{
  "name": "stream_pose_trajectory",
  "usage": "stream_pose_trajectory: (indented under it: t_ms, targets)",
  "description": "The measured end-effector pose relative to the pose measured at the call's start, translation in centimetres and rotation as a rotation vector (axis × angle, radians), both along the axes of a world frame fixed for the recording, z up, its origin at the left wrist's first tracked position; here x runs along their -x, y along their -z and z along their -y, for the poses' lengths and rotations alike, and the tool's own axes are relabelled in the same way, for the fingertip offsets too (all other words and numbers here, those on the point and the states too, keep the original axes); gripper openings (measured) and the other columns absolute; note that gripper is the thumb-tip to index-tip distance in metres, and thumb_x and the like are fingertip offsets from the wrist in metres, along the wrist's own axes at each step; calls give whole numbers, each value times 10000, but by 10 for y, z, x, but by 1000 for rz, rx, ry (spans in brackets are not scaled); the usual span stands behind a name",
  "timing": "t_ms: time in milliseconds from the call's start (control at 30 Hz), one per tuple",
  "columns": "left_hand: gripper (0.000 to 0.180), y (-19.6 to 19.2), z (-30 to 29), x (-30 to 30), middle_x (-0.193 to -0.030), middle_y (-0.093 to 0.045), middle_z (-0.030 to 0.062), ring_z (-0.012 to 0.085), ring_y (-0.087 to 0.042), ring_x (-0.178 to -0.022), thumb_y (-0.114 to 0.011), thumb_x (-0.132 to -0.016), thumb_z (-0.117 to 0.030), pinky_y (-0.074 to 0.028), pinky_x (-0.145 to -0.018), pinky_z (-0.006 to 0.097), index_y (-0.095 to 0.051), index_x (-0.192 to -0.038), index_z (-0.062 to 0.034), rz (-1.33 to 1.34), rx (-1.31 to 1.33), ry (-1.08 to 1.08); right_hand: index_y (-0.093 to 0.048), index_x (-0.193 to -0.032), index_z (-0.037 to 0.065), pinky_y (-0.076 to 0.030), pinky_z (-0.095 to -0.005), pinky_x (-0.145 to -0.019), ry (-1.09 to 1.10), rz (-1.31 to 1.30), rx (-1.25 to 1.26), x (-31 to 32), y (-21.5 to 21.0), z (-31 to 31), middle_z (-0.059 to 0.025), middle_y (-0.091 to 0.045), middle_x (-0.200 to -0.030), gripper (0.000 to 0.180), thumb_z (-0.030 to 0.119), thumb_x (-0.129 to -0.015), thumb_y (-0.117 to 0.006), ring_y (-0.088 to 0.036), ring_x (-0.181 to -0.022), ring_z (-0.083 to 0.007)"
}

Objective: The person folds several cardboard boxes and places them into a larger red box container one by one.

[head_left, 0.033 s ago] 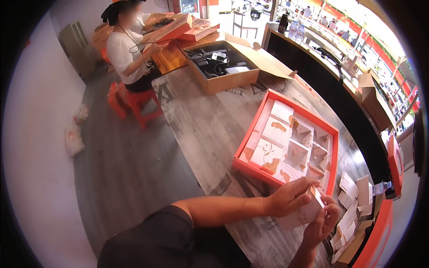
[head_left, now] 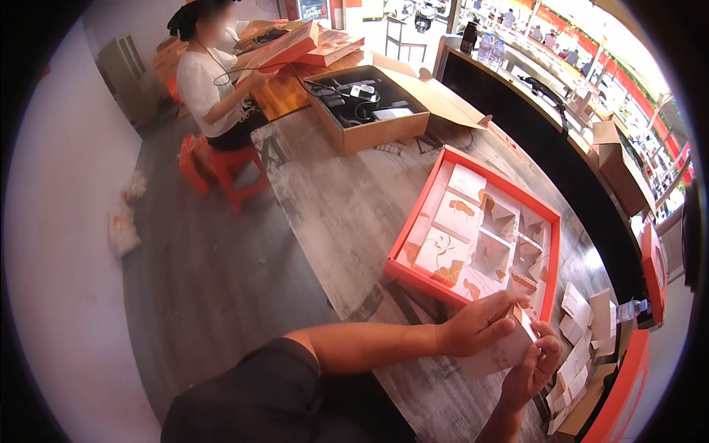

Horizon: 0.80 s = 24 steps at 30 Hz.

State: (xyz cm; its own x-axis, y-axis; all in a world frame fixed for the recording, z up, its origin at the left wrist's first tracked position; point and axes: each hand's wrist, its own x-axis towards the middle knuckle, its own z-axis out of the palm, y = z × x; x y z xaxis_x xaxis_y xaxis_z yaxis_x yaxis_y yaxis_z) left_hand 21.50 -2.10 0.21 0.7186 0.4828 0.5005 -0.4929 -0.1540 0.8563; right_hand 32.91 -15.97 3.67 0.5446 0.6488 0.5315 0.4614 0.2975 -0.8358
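Note:
Both my hands hold a small white carton (head_left: pixel 491 359) with a faint printed pattern, above the near right part of the table. My left hand (head_left: pixel 478 325) grips its far upper side, fingers bent over the open-looking end. At the carton's right edge, my right hand (head_left: pixel 533 367) pinches with thumb and fingers. Just beyond lies a red-rimmed tray-like gift box (head_left: pixel 421 284). Closed white cartons (head_left: pixel 443 251) with brown-orange drawings fill its left part, and open white compartments (head_left: pixel 492 255) fill its right part. The carton's underside is hidden.
Flat folded white cartons (head_left: pixel 578 369) lie at the right beside a red panel (head_left: pixel 617 399). A brown cardboard box (head_left: pixel 380 136) with electronics stands at the table's far end. A person (head_left: pixel 214 88) sits on a red stool (head_left: pixel 240 177) at the far left. A dark counter (head_left: pixel 517 118) runs along the right.

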Motion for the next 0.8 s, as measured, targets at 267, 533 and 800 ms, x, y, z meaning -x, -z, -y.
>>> stream_pose_trajectory:
  t_ms: [267,533,800]
  targets:
    - [452,2,-4,-3,-1321,-593,133,213,-555,-1231,-452,-1082,-317,-413,-1062,334,-471,-1427,-26,48,31,18,-488,-1007,55,-400,-425,-1067,-48,99,14,0,-5,-2,-197,-591,-1234,172,180,-983,-603,-551,-1179,-273]
    - [396,0,-5,-6,-1282,-618,115,178,-593,-1110,-499,-1055,-224,-447,-1006,317,-501,-1404,-38,-11,11,-14,-494,-993,36,-392,-415,-1083,-55,33,67,-3,-3,1,-208,-587,-1234,78,53,-929,-534,-559,-1182,-282]
    - [436,3,-8,-5,-1291,-612,120,182,-590,-1080,-549,-1052,-292,-448,-1000,326,-501,-1397,-29,-32,-78,-26,-513,-991,37,-404,-403,-1074,-136,17,26,-2,-5,0,-186,-572,-1254,97,26,-929,-587,-544,-1218,-269]
